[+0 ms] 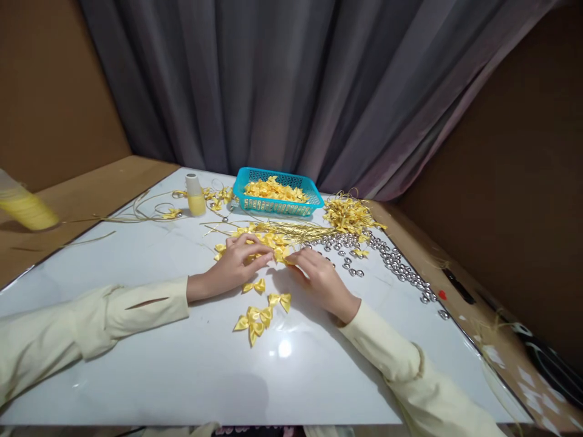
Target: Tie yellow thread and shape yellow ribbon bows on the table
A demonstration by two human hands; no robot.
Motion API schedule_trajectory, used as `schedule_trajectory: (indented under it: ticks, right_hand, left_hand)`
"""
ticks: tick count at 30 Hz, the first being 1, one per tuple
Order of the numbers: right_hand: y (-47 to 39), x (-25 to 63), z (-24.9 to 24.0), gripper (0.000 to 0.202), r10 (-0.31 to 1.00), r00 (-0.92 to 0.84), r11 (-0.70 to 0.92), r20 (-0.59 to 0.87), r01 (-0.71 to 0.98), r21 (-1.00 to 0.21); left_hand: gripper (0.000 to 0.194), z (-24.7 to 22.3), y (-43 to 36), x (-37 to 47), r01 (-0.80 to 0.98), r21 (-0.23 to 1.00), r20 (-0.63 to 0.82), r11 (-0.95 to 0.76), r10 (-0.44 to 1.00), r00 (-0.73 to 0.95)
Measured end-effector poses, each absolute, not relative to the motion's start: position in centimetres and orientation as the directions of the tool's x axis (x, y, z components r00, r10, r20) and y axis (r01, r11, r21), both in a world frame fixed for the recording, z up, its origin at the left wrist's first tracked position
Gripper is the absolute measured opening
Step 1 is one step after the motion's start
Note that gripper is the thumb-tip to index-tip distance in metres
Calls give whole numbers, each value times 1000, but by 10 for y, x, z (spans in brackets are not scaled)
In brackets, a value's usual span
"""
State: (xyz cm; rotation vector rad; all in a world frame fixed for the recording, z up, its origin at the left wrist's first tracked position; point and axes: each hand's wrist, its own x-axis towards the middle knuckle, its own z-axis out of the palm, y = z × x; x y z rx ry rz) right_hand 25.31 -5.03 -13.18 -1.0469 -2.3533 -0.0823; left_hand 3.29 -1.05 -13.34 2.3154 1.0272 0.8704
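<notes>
My left hand (pixel 239 265) rests at the near side of a heap of yellow ribbon bows (pixel 280 243), thumb and forefinger drawn together; whatever is between them is too small to make out. Close by on the right, my right hand (pixel 321 280) pinches a yellow ribbon bow (pixel 288 261) at its fingertips. Just in front of both hands, a single bow (pixel 254 286) and a small cluster of bows (pixel 259 317) lie on the white tabletop (pixel 173 364). Behind the heap runs a bundle of gold cords (pixel 300 230).
A blue basket (pixel 316 203) of bows stands at the back. Beside it are a bottle with yellow contents (pixel 196 197) and a tuft of bows on cords (pixel 348 213). Silver rings (pixel 401 267) spread rightward. A yellow spool (pixel 27 206) stands left; a black tool (pixel 458 286) lies right.
</notes>
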Motion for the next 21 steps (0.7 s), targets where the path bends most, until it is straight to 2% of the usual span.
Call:
schedule_trajectory:
  ticks: [2, 4, 6, 8, 11, 14, 17, 19, 21]
  right_hand:
    - [-58, 248, -126, 25, 527, -659, 774, 536, 633, 17]
    - [-63, 244, -121, 28, 424, -743, 811, 517, 566, 149]
    - [-66, 241, -119, 29, 391, -783, 821, 485, 534, 201]
    - [-66, 241, -119, 29, 403, -789, 833, 463, 527, 172]
    - [-64, 242, -121, 23, 481, -706, 824, 520, 566, 5]
    - [-62, 243, -122, 19, 653, -484, 731, 583, 603, -318]
    - [-59, 244, -119, 18, 840, -344, 543, 420, 519, -660]
    - [-58, 243, -118, 22, 899, -339, 411, 276, 444, -796]
    - [-57, 240, -118, 26, 915, -351, 335, 200, 379, -863]
  left_hand:
    - [27, -135, -9, 32, 422, 635, 380, -648, 737, 559]
    - [26, -136, -8, 30, 334, 651, 389, -681, 678, 624]
    - [24, -136, -6, 28, 265, 667, 388, -697, 627, 675]
    - [21, -135, -6, 27, 233, 688, 381, -687, 616, 689]
    - [20, -132, -7, 26, 201, 723, 385, -661, 627, 677]
    - [20, -129, -9, 27, 180, 729, 417, -660, 638, 648]
    - [21, -130, -11, 27, 203, 724, 443, -659, 670, 596]
    - [21, -132, -11, 27, 220, 712, 462, -667, 681, 569]
    - [20, -135, -12, 27, 225, 692, 489, -686, 674, 553]
